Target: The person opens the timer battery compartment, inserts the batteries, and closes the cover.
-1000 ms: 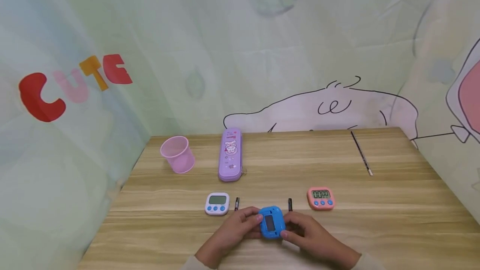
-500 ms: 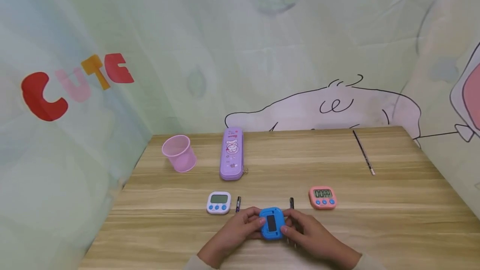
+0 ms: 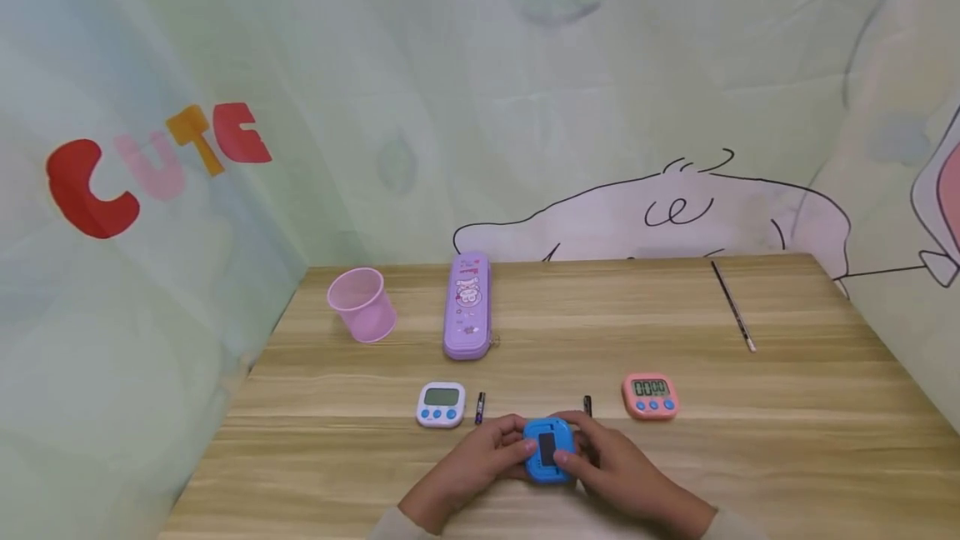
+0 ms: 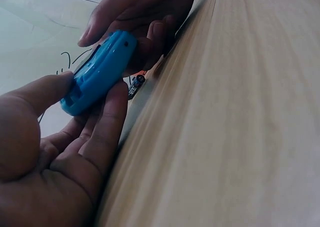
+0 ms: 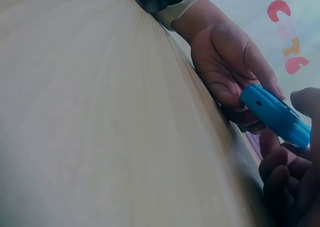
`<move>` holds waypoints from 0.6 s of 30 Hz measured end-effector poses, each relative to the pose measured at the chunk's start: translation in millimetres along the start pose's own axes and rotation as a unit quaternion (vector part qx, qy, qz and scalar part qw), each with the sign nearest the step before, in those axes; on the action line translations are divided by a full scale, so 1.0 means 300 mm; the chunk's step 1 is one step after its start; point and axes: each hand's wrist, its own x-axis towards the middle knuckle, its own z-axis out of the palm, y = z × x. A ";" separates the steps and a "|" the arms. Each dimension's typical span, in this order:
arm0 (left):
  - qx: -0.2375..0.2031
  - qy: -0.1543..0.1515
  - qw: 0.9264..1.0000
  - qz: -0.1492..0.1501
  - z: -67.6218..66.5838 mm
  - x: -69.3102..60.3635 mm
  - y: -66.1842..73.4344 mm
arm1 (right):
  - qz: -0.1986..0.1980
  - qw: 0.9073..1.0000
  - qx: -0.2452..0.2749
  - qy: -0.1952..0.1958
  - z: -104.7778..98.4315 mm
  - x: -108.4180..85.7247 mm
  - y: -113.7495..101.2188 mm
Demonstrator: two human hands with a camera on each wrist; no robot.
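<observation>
Both hands hold a blue timer point(image 3: 549, 462) a little above the table, its back facing up with a dark rectangle in the middle. My left hand point(image 3: 480, 461) pinches its left edge, thumb on the back and fingers underneath. On the other side, my right hand point(image 3: 618, 467) has its fingers curled around the right edge and its thumb over the back, near the dark rectangle. In the left wrist view, an open slot shows at the near end of the timer point(image 4: 100, 74). Just beyond the hands lie two small batteries, one on the left point(image 3: 480, 407) and one on the right point(image 3: 587, 405).
A white timer point(image 3: 441, 404) lies left of the hands and a pink timer point(image 3: 650, 396) to the right. Farther back stand a pink cup point(image 3: 363, 305) and a purple pencil case point(image 3: 467, 307). A pencil point(image 3: 732, 305) rests at the back right of the wooden table point(image 3: 810, 440).
My right thumb has slid left from the timer's lower right edge onto its back, towards the dark rectangle. The left hand keeps its grip. The head view has shifted slightly.
</observation>
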 end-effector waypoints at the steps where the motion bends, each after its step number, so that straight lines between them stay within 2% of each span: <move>1: 0.000 -0.001 1.000 -0.001 -0.001 0.000 0.000 | -0.002 1.000 -0.002 0.000 0.003 0.002 0.000; 6: -0.008 0.002 1.000 -0.002 0.000 -0.003 -0.001 | -0.029 1.000 -0.002 0.007 0.015 0.011 0.003; 12: -0.020 0.020 1.000 -0.006 0.004 -0.006 0.000 | -0.046 0.999 -0.017 0.024 0.021 0.012 0.005; 18: -0.018 0.026 0.999 -0.005 0.003 -0.003 0.000 | -0.037 0.997 -0.058 0.040 0.027 0.020 0.008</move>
